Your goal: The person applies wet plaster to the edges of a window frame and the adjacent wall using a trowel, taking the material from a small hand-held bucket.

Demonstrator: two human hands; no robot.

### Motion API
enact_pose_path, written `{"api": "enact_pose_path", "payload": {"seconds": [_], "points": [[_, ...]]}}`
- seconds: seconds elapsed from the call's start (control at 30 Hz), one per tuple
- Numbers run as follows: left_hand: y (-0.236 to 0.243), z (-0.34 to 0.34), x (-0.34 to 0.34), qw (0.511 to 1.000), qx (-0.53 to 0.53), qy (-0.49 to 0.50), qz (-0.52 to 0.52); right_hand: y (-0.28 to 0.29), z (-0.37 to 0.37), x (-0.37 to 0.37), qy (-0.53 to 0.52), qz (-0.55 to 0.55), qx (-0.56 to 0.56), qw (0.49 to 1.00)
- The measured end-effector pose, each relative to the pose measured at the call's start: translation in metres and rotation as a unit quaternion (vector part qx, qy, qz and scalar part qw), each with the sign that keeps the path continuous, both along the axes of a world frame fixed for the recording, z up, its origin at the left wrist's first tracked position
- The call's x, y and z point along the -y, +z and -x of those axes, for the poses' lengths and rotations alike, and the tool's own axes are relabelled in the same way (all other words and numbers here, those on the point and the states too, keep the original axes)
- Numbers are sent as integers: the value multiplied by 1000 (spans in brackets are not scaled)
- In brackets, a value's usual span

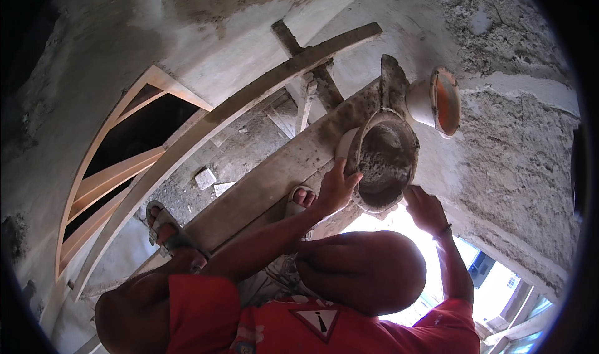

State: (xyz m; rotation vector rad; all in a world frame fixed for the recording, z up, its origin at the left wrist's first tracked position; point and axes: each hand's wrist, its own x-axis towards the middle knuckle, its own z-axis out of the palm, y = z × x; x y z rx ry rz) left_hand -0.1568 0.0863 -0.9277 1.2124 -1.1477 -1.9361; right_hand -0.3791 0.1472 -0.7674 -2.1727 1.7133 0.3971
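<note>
One bucket (347, 147) of grey paste (387, 157), likely heavy; hold both sides; left hand (335, 190) grips it; right hand (427, 210), grip unclear

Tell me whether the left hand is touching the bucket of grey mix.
Touching. The head view shows the left hand against the left side of the bucket, with no gap showing between them.

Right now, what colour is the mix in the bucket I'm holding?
Brownish grey; head view shows the mix best.
</note>
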Motion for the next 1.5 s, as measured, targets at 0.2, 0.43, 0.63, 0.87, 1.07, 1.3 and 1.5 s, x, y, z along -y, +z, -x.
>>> {"api": "enact_pose_path", "payload": {"seconds": [0.2, 0.43, 0.63, 0.87, 1.07, 1.3, 1.5], "points": [[-7, -2, 2, 1000, 2, -5, 27, -31, -24, 38, -107, -172, -122, 972], [4, -3, 9, 997, -26, -68, -36, -55, 1, -1, -12, -147, -141, 979], [-2, -1, 2, 999, 4, -39, 28, -45, -18, 9, -34, -188, -107, 976], [-12, -6, 2, 999, -11, -7, 33, 51, -35, 60, -23, -306, -173, 936], [15, -6, 9, 999, -6, -33, -33, 35, -11, 89, 51, -59, -280, 957], [-3, 2, -1, 999, 24, 9, 30, -44, 15, 109, 154, -275, -262, 912], [-4, 6, -5, 999, 40, 14, 30, -42, 41, 123, 84, -353, -137, 922]]}}
